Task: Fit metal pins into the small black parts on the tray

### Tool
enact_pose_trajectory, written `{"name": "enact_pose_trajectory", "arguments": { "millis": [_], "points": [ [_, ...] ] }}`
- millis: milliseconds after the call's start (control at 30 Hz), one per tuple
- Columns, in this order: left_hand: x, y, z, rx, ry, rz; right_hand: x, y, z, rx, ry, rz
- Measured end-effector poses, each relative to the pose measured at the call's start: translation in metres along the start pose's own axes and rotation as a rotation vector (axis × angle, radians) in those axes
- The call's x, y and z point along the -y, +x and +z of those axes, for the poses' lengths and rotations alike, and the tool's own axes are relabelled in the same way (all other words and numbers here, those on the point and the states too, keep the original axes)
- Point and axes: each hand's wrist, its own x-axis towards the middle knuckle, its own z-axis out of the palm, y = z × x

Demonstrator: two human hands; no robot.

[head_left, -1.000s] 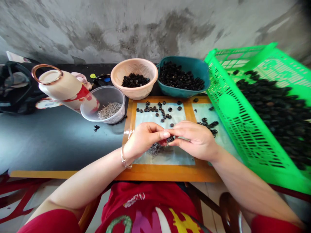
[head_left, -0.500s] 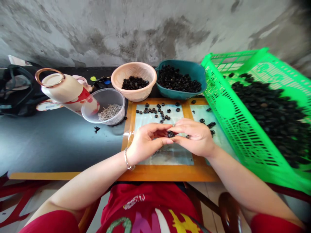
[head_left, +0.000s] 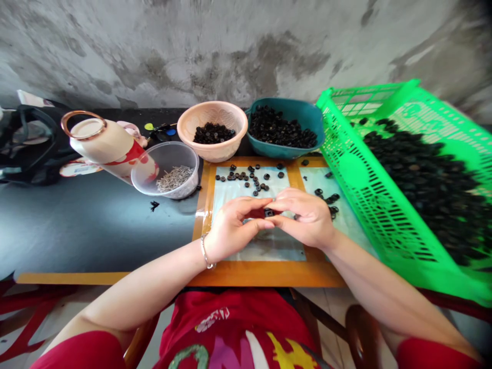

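Between the fingertips of both hands is a small black round part point(head_left: 268, 211), partly hidden by the fingers. My left hand point(head_left: 234, 225), with a bracelet at its wrist, pinches it from the left. From the right, my right hand point(head_left: 305, 218) closes thumb and fingers on the same part. Both hands are just above a pale sheet point(head_left: 246, 251) taped to the table. Beyond the fingers, several small black rings point(head_left: 247, 184) lie scattered on the sheet. More black parts point(head_left: 331, 199) lie right of my right hand.
A clear tub point(head_left: 165, 190) of metal pins stands left, beside a tilted-looking white and red flask point(head_left: 115, 148). Behind are a pink bowl point(head_left: 213, 151) and a teal basin point(head_left: 286, 148), both holding black parts. A green basket point(head_left: 369, 205) heaped with black pieces occupies the right side.
Both hands stay together at nearly the same spot, and the black part between the fingertips has turned slightly. The view has shifted a little.
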Motion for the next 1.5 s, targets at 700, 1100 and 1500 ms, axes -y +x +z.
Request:
{"name": "enact_pose_trajectory", "arguments": {
  "millis": [700,1100,1500],
  "points": [
    [-0.001,0.004,0.004,0.023,-0.601,-0.248,0.005,-0.002,-0.002,0.000,-0.260,-0.039],
    [0.002,0.009,-0.001,0.107,-0.535,-0.434,-0.007,0.001,-0.006,0.087,-0.218,-0.138],
    [0.003,0.021,-0.014,-0.151,-0.440,-0.443,-0.022,0.002,-0.031,-0.494,-0.045,0.245]
  ]
}}
